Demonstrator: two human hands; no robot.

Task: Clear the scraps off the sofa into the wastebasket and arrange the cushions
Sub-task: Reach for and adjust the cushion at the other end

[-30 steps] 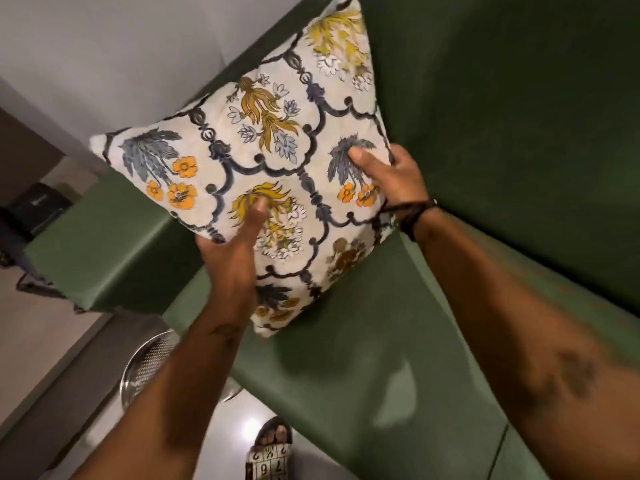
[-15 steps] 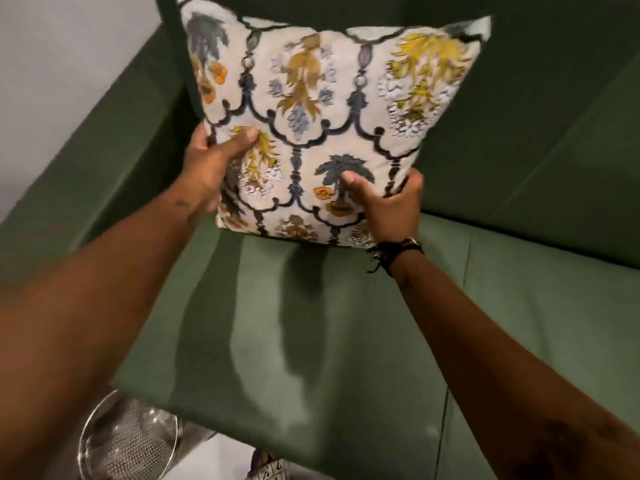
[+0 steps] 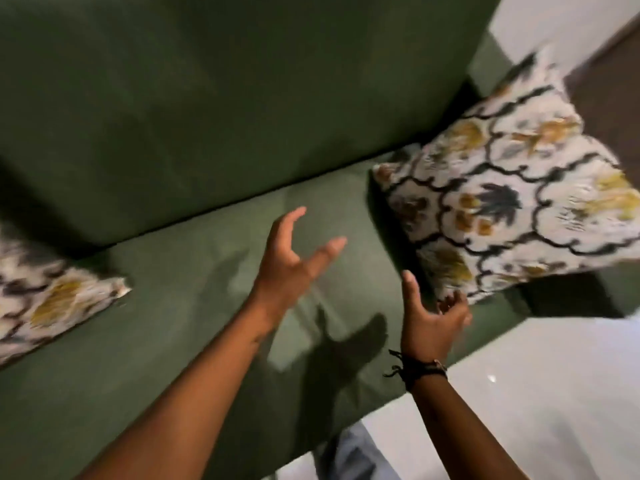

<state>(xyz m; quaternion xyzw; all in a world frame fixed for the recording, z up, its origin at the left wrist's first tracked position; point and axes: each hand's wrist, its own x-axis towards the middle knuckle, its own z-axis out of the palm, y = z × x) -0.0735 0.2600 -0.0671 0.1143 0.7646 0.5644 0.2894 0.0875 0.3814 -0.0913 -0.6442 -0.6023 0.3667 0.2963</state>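
Hovering over the seat of the green sofa (image 3: 214, 140), both hands are empty. The left hand (image 3: 289, 268) is spread wide, thumb and fingers apart and slightly curled, holding nothing and clear of the fabric; its shadow falls on the seat below it. The right hand (image 3: 433, 323) is also open, palm turned inward, fingers loosely bent. Its fingertips (image 3: 450, 301) sit right at the lower corner of the right cushion (image 3: 502, 209); the picture is blurred there, so they may be just brushing it or just short of it. A dark braided band (image 3: 419, 367) wraps the right wrist.

The right cushion is a plump square of pale cloth printed with dark scalloped lattice lines, yellow and ochre flowers and a dark blue leaf motif. It rests at the sofa's right end, leaning back into the corner where backrest and armrest meet, tilted so that one corner points up along the armrest and the opposite corner points down toward the seat's front edge. Its printed face is turned up and outward.

A second cushion (image 3: 52, 306) with the same print lies at the sofa's left end, partly out of view, one corner pointing toward the middle of the seat. The sofa's covering is a smooth, matte woven fabric. In front of the sofa is a pale glossy floor (image 3: 536, 393).
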